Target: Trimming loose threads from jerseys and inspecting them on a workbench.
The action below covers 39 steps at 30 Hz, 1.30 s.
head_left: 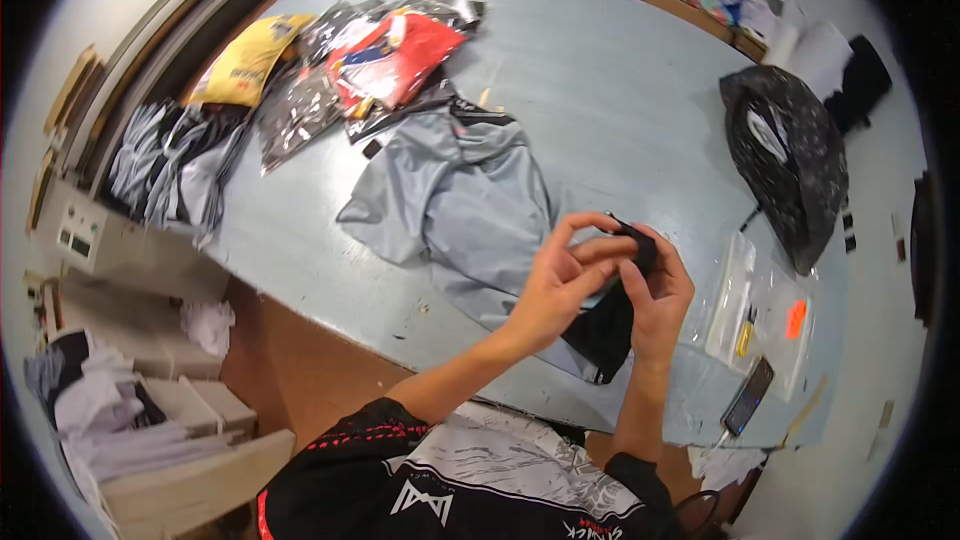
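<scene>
A light grey garment (440,180) with black parts lies loosely spread on the table in front of me. Its near right end has a black section (602,332) that runs up under my hands. My left hand (565,280) is closed, thumb and fingers pinching at a black edge of the cloth. The right hand (660,290) is wrapped round the same raised black cloth (638,248), with its thumb on the near side. Both hands are close together above the table, and the fingers partly hide the bit they grip.
The blue-grey table (610,70) bears plastic-wrapped garments, one red (395,60), and a yellow packet (250,60). Folded grey clothes (175,165) lie at the left. On the right are a black plastic bag (785,160), clear bags (735,290), a yellow cutter (746,332) and a phone (748,395).
</scene>
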{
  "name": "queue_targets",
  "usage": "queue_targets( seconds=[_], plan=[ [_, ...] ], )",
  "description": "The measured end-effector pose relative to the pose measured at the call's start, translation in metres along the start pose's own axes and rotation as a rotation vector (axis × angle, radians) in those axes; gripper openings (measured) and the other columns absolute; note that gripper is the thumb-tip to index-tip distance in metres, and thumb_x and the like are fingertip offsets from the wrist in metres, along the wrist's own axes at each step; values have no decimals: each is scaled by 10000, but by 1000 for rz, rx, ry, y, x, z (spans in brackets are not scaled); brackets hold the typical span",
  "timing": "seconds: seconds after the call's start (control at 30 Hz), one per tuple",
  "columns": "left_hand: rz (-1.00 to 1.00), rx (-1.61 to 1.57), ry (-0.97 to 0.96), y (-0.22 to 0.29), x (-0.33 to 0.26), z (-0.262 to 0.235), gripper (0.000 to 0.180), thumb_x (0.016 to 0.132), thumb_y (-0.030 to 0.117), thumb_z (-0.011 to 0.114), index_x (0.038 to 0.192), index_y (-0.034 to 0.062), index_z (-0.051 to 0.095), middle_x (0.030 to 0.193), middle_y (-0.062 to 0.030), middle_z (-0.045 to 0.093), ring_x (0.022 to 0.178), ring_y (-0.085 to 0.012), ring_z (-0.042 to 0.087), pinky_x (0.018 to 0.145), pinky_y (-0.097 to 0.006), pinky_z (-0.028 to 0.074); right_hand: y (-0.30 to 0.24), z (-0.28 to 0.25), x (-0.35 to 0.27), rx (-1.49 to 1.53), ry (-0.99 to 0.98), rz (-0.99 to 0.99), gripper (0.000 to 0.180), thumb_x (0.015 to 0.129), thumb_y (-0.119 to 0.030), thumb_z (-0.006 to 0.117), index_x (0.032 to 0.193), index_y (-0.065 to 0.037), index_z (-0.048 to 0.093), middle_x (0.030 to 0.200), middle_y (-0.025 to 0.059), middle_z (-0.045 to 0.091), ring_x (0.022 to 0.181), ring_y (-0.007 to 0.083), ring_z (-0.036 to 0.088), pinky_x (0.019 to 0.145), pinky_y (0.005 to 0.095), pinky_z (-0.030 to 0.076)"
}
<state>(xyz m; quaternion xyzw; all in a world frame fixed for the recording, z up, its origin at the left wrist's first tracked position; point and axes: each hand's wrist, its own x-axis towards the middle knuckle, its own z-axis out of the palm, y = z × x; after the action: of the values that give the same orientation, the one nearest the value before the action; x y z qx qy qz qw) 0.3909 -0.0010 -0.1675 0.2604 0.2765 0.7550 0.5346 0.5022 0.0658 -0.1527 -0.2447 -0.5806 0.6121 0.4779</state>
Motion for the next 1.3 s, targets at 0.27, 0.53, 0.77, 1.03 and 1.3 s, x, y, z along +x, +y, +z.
queue_targets(
  seconds=[0.27,0.53,0.77,1.03,1.3],
  plan=[
    [-4,140,-100,-24,-26,-41,243,944,10,489,1186,23,492,1164,-112,591,1094,-169,563,936,-291,439,49,-24,-25,-136,-5,92,249,903,-19,514,1127,37,609,1098,90,618,994,147,581,917,261,425],
    [605,1603,214,25,96,-185,363,790,222,712,1087,37,612,1067,-138,634,1025,-310,576,897,-379,444,63,-90,-47,-77,368,122,181,928,-75,544,1001,62,638,934,5,628,866,57,514,821,216,407],
    [-39,2118,56,85,181,-297,504,681,368,760,1093,108,629,1177,-136,572,1124,-344,512,894,-480,434,5,-130,-45,151,687,74,103,912,-82,586,911,9,633,904,39,626,848,96,560,812,253,429],
    [17,1336,-17,162,181,-252,195,757,142,718,909,35,658,761,-8,593,686,-93,548,617,-253,449,-44,-169,5,230,486,-90,297,944,-253,573,1131,-23,591,1112,53,620,1026,147,565,924,299,413],
    [572,1090,366,329,227,-188,132,800,154,705,845,47,641,710,25,580,623,-59,506,544,-231,399,-68,-154,182,284,326,-144,356,916,-270,622,1147,0,606,1139,64,619,1040,157,564,933,303,414]
  ],
)
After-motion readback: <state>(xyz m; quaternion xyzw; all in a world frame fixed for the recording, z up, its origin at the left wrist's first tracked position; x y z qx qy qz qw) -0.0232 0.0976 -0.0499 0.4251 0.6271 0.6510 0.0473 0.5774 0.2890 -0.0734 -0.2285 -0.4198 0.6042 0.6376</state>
